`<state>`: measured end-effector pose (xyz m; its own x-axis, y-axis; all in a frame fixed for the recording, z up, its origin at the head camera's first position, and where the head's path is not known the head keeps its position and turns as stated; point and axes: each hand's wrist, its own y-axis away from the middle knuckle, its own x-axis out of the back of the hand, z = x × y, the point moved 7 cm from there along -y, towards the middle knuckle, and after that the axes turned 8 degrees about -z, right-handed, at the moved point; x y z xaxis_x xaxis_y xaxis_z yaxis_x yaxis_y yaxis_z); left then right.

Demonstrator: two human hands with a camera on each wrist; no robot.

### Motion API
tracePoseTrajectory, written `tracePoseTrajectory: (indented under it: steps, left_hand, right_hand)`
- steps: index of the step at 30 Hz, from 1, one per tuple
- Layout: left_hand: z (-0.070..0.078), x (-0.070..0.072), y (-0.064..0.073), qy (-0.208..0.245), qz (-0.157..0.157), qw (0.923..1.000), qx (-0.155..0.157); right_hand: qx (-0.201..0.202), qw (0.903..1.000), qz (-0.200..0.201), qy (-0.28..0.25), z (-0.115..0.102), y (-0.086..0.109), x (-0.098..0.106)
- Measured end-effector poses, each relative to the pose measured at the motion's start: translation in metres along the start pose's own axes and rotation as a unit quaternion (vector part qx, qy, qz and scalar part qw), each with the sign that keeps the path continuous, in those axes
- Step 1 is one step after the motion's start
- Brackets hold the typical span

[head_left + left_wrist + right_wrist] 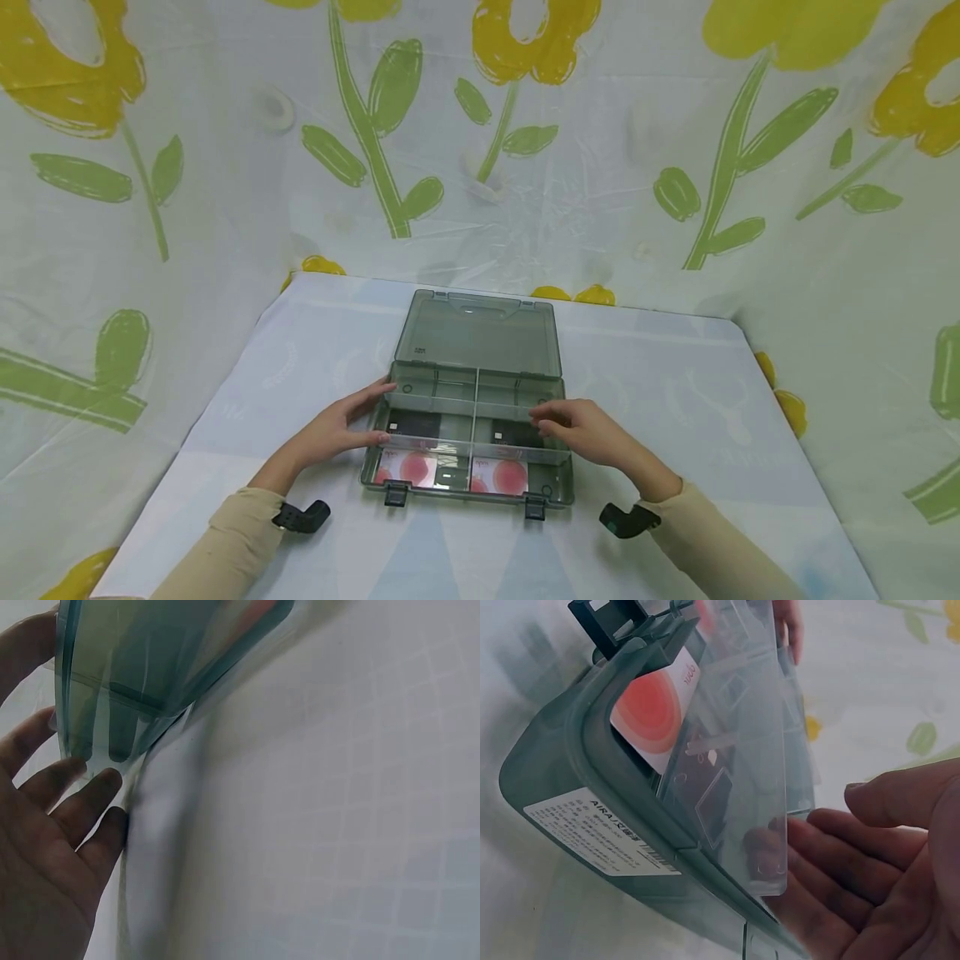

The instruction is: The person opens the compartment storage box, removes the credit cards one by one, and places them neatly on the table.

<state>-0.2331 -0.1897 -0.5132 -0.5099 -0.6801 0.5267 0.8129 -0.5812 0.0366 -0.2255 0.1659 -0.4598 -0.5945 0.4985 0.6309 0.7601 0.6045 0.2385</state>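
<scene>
A translucent grey-green compartment box (558,483) lies with its lid (480,329) folded back. Clear dividers split it into several compartments. Black cards (416,425) lie in the middle row, one on each side. Two white cards with pink-red circles (501,477) are in the front row. My left hand (333,429) rests on the box's left side, fingers spread along the wall (135,682). Over the right middle compartment is my right hand (588,425), its fingertips close to the black card. In the right wrist view its fingers show behind a clear divider (735,780), thumb held apart.
The box stands on a pale patterned cloth (660,408) covering the table. Two dark latches (535,507) stick out from its front edge. A white printed label (596,832) is on its right side. Flower-printed curtains (585,200) enclose the table at the back and sides.
</scene>
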Motion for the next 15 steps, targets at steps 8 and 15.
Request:
tracePoseTrajectory:
  steps: [8, 15]
  left_hand:
    - [-0.0012, -0.0002, -0.0005, 0.003, 0.000, 1.0000, -0.002]
    - [-0.0023, -0.0002, -0.0003, 0.006, 0.000, 1.0000, -0.002]
  right_hand:
    - [-0.032, 0.9986, 0.005, 0.043, -0.0004, -0.0061, -0.0020]
    - [-0.047, 0.9963, 0.003, 0.072, -0.0027, -0.0103, -0.0048]
